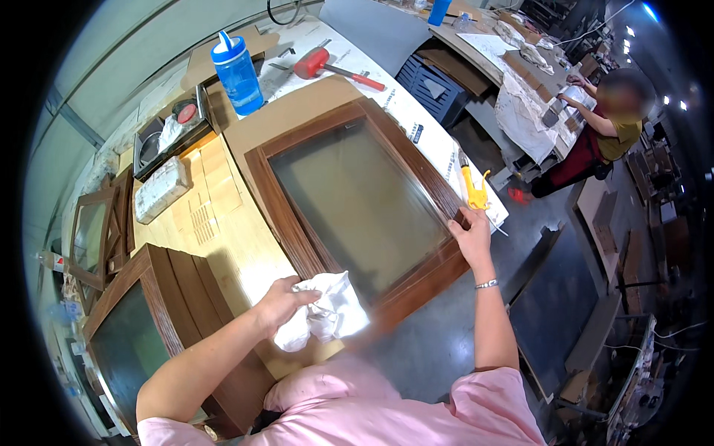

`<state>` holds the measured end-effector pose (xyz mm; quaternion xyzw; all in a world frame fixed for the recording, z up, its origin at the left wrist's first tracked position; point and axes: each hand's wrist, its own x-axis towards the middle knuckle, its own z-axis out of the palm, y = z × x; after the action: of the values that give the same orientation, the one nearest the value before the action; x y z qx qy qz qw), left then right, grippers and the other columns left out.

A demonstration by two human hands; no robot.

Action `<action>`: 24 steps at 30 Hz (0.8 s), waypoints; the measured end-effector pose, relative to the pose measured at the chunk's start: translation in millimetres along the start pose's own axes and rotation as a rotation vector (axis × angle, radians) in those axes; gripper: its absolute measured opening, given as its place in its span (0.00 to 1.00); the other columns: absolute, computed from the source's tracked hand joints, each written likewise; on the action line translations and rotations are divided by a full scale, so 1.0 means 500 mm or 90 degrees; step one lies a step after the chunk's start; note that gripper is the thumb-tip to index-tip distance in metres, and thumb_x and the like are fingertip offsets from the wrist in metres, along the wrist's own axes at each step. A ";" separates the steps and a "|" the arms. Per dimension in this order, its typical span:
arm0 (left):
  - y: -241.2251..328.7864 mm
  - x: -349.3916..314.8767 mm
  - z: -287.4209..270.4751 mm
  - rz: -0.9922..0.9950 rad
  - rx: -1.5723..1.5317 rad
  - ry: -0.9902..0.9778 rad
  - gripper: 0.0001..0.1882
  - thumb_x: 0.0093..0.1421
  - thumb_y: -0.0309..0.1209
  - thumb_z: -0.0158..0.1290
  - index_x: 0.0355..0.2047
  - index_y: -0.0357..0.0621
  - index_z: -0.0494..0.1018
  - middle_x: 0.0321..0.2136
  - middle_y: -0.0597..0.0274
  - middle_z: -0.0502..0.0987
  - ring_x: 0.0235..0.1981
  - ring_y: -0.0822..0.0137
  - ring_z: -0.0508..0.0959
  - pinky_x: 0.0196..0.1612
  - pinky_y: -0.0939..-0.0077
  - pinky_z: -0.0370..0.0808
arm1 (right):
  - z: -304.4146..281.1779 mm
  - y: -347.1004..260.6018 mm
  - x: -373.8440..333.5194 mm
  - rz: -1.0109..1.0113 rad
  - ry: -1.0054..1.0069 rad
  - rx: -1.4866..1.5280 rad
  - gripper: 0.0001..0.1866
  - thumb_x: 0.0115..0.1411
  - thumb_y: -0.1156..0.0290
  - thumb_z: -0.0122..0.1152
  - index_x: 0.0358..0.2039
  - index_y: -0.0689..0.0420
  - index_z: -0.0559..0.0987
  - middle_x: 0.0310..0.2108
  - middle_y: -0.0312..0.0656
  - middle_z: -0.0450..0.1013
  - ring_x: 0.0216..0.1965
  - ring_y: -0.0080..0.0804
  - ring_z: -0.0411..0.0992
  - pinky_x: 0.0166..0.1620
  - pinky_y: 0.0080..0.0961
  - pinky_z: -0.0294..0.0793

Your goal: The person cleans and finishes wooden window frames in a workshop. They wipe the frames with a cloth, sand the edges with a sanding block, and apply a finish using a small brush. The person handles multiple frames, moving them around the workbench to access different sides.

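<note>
A brown wooden frame with a glass pane (364, 201) lies across the bench in front of me, its near corner reaching past the bench edge. My left hand (286, 303) grips a crumpled white cloth (331, 301) at the frame's near left corner. On the frame's right side rests my right hand (471, 234), its fingers and thumb closed around the wooden rail. Just beyond that hand lies a yellow air blow gun (474, 189). Part of the near left corner is hidden by the cloth.
More glazed brown frames stand stacked at the left (149, 320). Farther back are a blue bottle (238, 74), a red mallet (316, 65), a black tray (175, 126) and a wrapped white block (162, 189). Another person (610, 123) works at a table on the right.
</note>
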<state>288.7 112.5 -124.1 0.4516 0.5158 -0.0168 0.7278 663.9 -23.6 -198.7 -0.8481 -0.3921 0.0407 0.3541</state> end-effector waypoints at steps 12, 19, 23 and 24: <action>0.094 -0.139 -0.173 0.176 0.254 0.141 0.12 0.44 0.15 0.46 0.26 0.32 0.79 0.27 0.56 0.78 0.30 0.66 0.78 0.38 0.71 0.75 | -0.091 0.069 -0.092 0.256 0.185 0.305 0.06 0.60 0.77 0.58 0.33 0.66 0.81 0.22 0.37 0.75 0.21 0.20 0.72 0.26 0.16 0.70; 0.020 -0.119 -0.189 0.277 0.715 0.253 0.11 0.43 0.23 0.55 0.28 0.47 0.83 0.32 0.52 0.80 0.35 0.49 0.79 0.42 0.61 0.76 | -0.065 0.047 -0.142 0.303 0.208 0.350 0.05 0.59 0.77 0.61 0.28 0.65 0.81 0.19 0.37 0.75 0.19 0.19 0.71 0.23 0.15 0.69; 0.025 -0.113 -0.199 0.274 0.743 0.282 0.12 0.43 0.26 0.56 0.30 0.49 0.83 0.33 0.53 0.80 0.37 0.50 0.79 0.43 0.60 0.76 | -0.061 0.048 -0.172 0.304 0.222 0.323 0.05 0.58 0.78 0.61 0.27 0.65 0.80 0.19 0.37 0.75 0.17 0.19 0.71 0.22 0.15 0.68; 0.023 -0.113 -0.204 0.275 0.749 0.286 0.12 0.44 0.27 0.56 0.31 0.50 0.83 0.33 0.53 0.80 0.37 0.50 0.79 0.43 0.60 0.76 | -0.062 0.045 -0.184 0.309 0.227 0.337 0.05 0.58 0.79 0.60 0.26 0.65 0.80 0.19 0.37 0.74 0.17 0.19 0.71 0.21 0.15 0.68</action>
<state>193.1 163.0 -79.9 0.8592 0.4579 -0.0550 0.2215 625.5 -115.1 -209.1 -0.7893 -0.0886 0.0750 0.6029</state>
